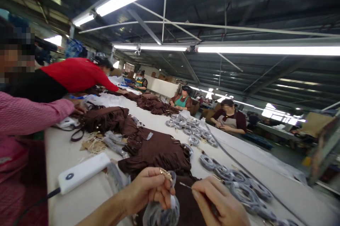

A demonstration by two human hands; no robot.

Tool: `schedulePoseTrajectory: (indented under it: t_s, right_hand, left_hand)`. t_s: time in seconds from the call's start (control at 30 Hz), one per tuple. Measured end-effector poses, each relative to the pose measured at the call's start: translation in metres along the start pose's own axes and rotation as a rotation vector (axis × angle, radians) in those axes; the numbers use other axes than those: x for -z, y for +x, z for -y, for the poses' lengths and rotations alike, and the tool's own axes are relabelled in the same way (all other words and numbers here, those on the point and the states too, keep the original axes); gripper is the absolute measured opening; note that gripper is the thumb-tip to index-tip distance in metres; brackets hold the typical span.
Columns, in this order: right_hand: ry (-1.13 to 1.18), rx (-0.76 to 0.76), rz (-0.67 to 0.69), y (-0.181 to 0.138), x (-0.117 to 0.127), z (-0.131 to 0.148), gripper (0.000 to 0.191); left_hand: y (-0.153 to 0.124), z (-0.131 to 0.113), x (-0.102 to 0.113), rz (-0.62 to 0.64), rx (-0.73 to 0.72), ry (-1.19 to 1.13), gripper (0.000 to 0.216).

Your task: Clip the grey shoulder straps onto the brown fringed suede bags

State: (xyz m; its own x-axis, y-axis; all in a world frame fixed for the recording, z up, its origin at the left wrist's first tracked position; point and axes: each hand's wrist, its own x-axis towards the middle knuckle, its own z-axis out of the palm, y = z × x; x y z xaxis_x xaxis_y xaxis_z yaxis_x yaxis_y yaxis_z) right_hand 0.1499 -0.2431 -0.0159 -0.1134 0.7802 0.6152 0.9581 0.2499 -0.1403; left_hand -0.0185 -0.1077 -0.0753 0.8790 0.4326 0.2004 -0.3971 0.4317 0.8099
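Low in the middle, my left hand [151, 187] is closed on a gold metal clasp [165, 174], pinched between thumb and forefinger. A coiled strap in clear plastic [162, 213] hangs below the same hand, close to its curled fingers. To the right, my right hand [217, 201] is closed in a pinch on a thin stick with a pale tip [185, 185], which points at the clasp with a small gap between them; its exact kind is unclear. Dark brown fringed fabric pieces [156, 150], which look like bags, lie just beyond my hands.
Several coiled grey straps [243, 192] run along the right of the long white table [77, 206]. A white corded device [83, 173] sits left, near pale cords [96, 143]. A pink checked sleeve [34, 112] and a person in red [77, 73] reach in from the left.
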Motion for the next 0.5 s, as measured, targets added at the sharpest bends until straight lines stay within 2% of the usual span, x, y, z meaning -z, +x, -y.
schedulePoseTrajectory:
  t_s: [0.1,0.2,0.33,0.5]
  right_hand:
    - [-0.081,-0.021,0.029,-0.007,0.005,-0.003,0.017]
    - [-0.099,-0.027,0.028,-0.014,0.009,0.000,0.017]
    - [-0.035,-0.040,0.029,-0.020,0.007,0.008,0.017]
    - [0.124,-0.053,0.103,-0.026,-0.003,0.015,0.015]
  left_hand:
    - [0.001,0.008,-0.004,-0.047,0.004,0.100,0.045]
    - [0.001,0.012,-0.008,-0.038,-0.012,0.145,0.046]
    - [0.002,0.017,-0.009,-0.041,-0.002,0.165,0.043]
    - [0.005,0.021,-0.012,-0.129,0.083,0.293,0.038]
